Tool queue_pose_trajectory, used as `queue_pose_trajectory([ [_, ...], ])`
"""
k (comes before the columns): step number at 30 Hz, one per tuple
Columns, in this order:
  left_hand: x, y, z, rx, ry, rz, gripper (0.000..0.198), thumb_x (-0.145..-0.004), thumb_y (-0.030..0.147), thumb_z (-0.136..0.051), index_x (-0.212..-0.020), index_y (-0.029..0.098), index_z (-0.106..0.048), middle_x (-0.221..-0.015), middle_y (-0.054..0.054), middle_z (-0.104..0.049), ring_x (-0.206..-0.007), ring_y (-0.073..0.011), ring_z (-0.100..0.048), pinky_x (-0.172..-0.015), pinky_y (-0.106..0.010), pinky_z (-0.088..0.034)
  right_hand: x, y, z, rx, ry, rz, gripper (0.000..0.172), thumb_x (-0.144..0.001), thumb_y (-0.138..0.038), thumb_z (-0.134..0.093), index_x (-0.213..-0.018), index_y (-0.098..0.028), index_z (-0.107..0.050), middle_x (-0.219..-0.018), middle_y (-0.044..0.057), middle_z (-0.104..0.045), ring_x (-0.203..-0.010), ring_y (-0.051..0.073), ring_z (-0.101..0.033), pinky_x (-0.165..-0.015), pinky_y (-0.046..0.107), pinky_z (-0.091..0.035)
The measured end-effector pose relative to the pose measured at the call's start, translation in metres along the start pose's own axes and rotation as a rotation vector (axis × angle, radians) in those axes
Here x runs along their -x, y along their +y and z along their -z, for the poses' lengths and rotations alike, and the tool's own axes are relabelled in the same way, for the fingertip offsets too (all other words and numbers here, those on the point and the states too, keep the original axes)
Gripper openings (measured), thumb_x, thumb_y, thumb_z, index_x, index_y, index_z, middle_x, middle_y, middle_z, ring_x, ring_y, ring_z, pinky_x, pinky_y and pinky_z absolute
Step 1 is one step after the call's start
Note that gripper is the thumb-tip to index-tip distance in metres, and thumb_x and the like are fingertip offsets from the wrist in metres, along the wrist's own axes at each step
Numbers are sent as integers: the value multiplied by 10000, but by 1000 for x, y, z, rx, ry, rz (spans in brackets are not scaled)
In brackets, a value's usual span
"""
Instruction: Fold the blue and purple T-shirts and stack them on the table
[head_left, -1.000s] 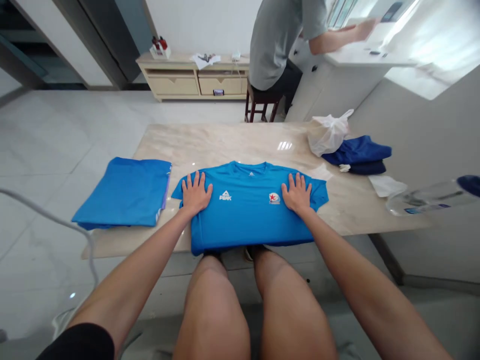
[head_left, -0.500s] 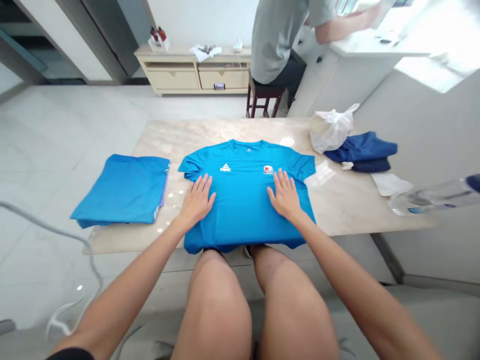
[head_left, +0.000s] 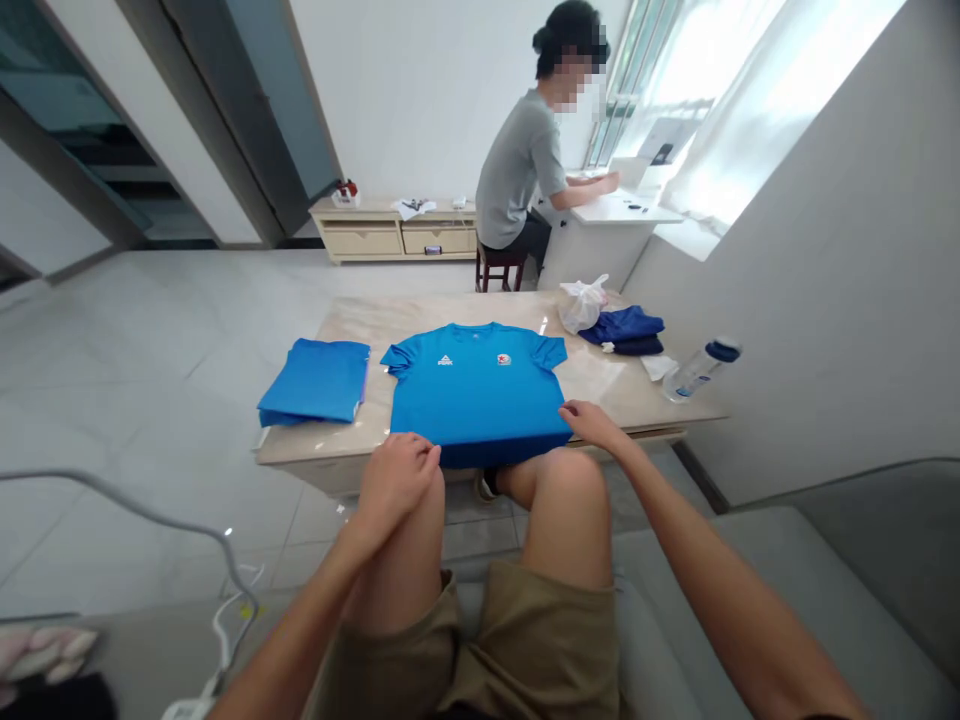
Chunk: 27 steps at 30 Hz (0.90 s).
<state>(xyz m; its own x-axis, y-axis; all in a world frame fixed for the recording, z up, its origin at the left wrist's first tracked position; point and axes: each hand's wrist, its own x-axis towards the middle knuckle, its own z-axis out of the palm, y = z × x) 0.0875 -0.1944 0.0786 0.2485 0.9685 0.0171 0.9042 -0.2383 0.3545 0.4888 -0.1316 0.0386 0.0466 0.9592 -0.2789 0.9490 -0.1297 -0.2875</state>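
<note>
A blue short-sleeved T-shirt [head_left: 480, 400] lies spread front up, collar away from me, its lower part hanging over the table's near edge. White and red logos show on its chest. My left hand [head_left: 399, 480] is at the shirt's lower left corner, above my knee, its fingers bent and closed over the cloth; the fingertips are partly hidden. At the lower right side edge, my right hand [head_left: 594, 424] pinches the fabric between thumb and fingers. To the left, a folded blue garment [head_left: 316, 382] rests on the table, near its left end.
The marble-topped table [head_left: 352, 315] also bears a white plastic bag [head_left: 581, 305], dark blue cloth [head_left: 626, 330], a white paper [head_left: 658, 367] and a clear bottle [head_left: 697, 372] on the right. A grey cable [head_left: 150, 505] hangs at left. Beyond, a person [head_left: 517, 170] sits at a desk.
Both hands have drawn back from flat on the shirt's chest to its lower corners, and their fingers have closed. My view has tilted up, showing more of the room.
</note>
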Motion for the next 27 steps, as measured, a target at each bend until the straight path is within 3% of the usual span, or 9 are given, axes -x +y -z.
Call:
queue_pose_trajectory([
  [3, 50, 17, -14, -165, 199, -31, 516, -1089, 391, -406, -1482, 284, -724, -1604, -94, -652, -1590, -371, -478, -1334, -592, -396, 39, -37, -10, 5, -19, 7, 558, -1132, -493, -371, -1183, -178, -829, -1228, 176, -823, -1138, 342, -764, -990, 399, -565],
  [5, 77, 17, -21, -229, 237, -69, 573, -1093, 394, -419, -1625, 276, -597, -1768, -80, -461, -1700, -375, -298, -1377, -633, -312, 79, -60, -27, 87, 114, -64, 584, -1110, -531, -399, -1293, -152, -803, -1308, 253, -781, -1260, 447, -705, -1072, 542, -543],
  [8, 107, 11, -28, -254, 223, -72, 627, -1097, 393, -425, -1712, 286, -480, -1830, -66, -330, -1738, -361, -194, -1386, -644, -292, 145, -93, -57, 200, 353, -96, 683, -1090, -452, -401, -1690, -139, -496, -1672, 262, -528, -1604, 544, -366, -1244, 733, -366],
  [10, 119, 7, -30, -248, 217, -53, 656, -1087, 374, -450, -1739, 302, -434, -1824, -62, -340, -1742, -348, -173, -1393, -643, -281, 182, -110, -75, 180, 369, -68, 792, -1083, -431, -394, -1812, -176, -218, -1816, 172, -323, -1709, 520, -107, -1311, 774, -238],
  [12, 127, 3, -33, -243, 219, -51, 667, -1071, 349, -478, -1736, 318, -441, -1818, -55, -355, -1743, -338, -160, -1398, -634, -272, 206, -119, -93, 135, 363, -73, 832, -1085, -451, -383, -1829, -207, -103, -1850, 114, -248, -1728, 492, -20, -1340, 776, -182],
  [15, 131, -6, -40, -233, 253, -90, 649, -1047, 302, -508, -1695, 324, -512, -1815, -65, -361, -1737, -334, -191, -1384, -613, -307, 217, -119, -116, 97, 436, -69, 838, -1090, -484, -390, -1831, -241, -83, -1853, 110, -240, -1718, 505, -98, -1330, 790, -218],
  [21, 123, -25, -54, -202, 422, -188, 608, -1039, 217, -550, -1645, 250, -577, -1798, -128, -401, -1697, -378, -315, -1328, -628, -372, 207, -115, -129, 6, 868, 209, 865, -1099, -370, -515, -1827, -223, -73, -1864, 162, -192, -1679, 481, -246, -1227, 725, -455],
  [27, 110, -21, -54, -184, 393, -201, 598, -1027, 211, -583, -1624, 245, -598, -1774, -136, -446, -1678, -385, -343, -1320, -603, -358, 206, -111, -127, -42, 894, 190, 842, -1089, -353, -571, -1820, -232, -170, -1847, 159, -253, -1684, 487, -197, -1214, 733, -456],
])
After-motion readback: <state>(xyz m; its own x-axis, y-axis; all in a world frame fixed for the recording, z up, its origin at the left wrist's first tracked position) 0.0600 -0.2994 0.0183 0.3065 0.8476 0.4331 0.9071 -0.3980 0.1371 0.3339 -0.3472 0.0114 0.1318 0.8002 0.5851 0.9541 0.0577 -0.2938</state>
